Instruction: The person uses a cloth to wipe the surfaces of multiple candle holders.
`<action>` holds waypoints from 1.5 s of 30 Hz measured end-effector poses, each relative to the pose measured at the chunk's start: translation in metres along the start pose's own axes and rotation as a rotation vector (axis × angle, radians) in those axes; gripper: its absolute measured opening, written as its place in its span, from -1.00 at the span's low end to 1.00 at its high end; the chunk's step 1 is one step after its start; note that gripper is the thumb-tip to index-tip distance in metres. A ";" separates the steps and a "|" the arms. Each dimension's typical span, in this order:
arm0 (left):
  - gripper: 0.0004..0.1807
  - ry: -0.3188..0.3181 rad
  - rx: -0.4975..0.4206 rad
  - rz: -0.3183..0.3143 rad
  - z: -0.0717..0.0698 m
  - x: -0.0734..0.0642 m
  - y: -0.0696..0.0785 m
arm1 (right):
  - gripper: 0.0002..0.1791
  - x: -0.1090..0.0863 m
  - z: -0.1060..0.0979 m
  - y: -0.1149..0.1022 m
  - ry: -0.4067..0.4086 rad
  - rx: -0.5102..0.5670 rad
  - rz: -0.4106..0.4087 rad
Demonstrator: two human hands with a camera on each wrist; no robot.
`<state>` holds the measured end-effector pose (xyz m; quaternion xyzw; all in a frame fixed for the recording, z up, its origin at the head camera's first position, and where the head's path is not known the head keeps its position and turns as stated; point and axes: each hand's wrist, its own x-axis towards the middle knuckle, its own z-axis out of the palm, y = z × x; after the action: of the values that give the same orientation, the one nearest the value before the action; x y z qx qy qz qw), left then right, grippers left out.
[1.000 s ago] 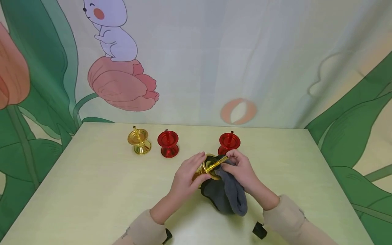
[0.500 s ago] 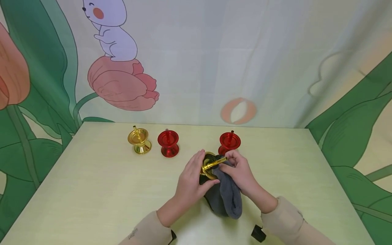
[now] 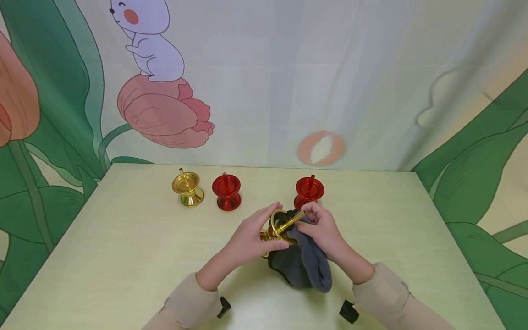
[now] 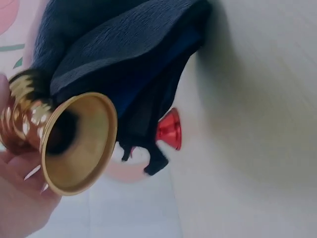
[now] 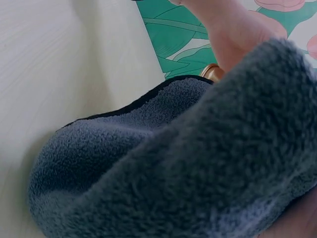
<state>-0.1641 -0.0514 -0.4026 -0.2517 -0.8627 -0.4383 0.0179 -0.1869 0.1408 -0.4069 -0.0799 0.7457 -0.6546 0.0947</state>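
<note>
While the left hand (image 3: 247,238) wraps round the gold stand (image 3: 282,228), thumb on the near side and fingers on the far side, the right hand (image 3: 323,229) pinches a gray cloth (image 3: 311,263) against the dish. From my seat at the other end of the feed, that stand is a shiny little piece: round shallow dish, thin straight tube (image 3: 294,220) poking out of its middle, narrow ridged waist. It's held above the near half of the table (image 3: 123,261), a bit right of center, tipped over so the tube leans right. On the left wrist view I can see up its flared foot (image 4: 94,148), which is hollow, satiny inside and dark toward the middle, while the outside bounces light like polished metal. The cloth is thick, fuzzy, towel-like stuff with a black edging, and it hangs in a fat fold below the right hand. Along the far side I've got another gold stand (image 3: 186,184) upright at left, a glossy red stand (image 3: 226,187) just beside it, and a second red stand (image 3: 309,189) farther right, its foot partly behind the right hand. Behind it all hangs a printed fabric backdrop (image 3: 247,91), softly creased.
</note>
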 end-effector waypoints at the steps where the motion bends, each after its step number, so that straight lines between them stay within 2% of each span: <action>1: -0.11 0.020 0.018 0.011 0.001 0.000 0.000 | -0.80 0.000 0.000 0.000 0.009 -0.001 0.000; 6: -0.14 0.120 0.120 0.086 0.010 -0.005 0.000 | -0.82 0.000 -0.001 -0.002 0.055 -0.009 0.005; 8: -0.14 0.130 0.125 0.110 0.012 -0.007 0.001 | -0.82 -0.001 0.000 -0.002 0.068 -0.009 0.005; 12: 0.00 0.145 0.128 0.136 0.014 -0.009 0.003 | -0.81 -0.005 0.003 -0.004 0.080 -0.029 -0.024; 15: 0.05 0.220 0.147 0.173 0.015 -0.010 0.005 | -0.79 -0.009 0.005 -0.007 0.072 -0.046 -0.063; 17: 0.00 0.281 0.158 0.194 0.015 -0.010 0.005 | -0.79 -0.010 0.006 -0.009 0.068 -0.050 -0.086; 20: -0.06 0.342 0.144 0.188 0.014 -0.010 0.005 | -0.81 -0.011 0.006 -0.012 0.066 -0.049 -0.102; 25: -0.13 0.354 -0.001 0.061 0.014 -0.011 0.002 | -0.80 -0.010 0.002 -0.012 0.077 -0.033 -0.088; 29: -0.20 0.339 -0.193 -0.058 0.012 -0.012 0.001 | -0.77 -0.009 -0.003 -0.011 0.105 -0.009 -0.071; 30: -0.23 0.331 -0.244 -0.096 0.009 -0.012 0.005 | -0.77 -0.009 -0.004 -0.010 0.113 0.000 -0.067; 33: -0.26 0.340 -0.354 -0.158 0.004 -0.012 0.009 | -0.77 -0.007 -0.009 -0.009 0.142 0.034 -0.043; 36: -0.27 0.373 -0.429 -0.187 0.002 -0.011 0.009 | -0.73 -0.007 -0.011 -0.008 0.158 0.086 -0.020; 39: -0.26 0.424 -0.487 -0.179 0.005 -0.009 0.002 | -0.67 -0.008 -0.010 -0.008 0.166 0.113 -0.002; 45: -0.24 0.486 -0.557 -0.151 0.007 -0.007 0.006 | -0.60 -0.010 -0.001 -0.009 0.165 0.077 0.013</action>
<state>-0.1538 -0.0457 -0.4043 -0.0713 -0.6972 -0.7031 0.1203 -0.1776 0.1427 -0.3973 -0.0172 0.7259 -0.6864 0.0401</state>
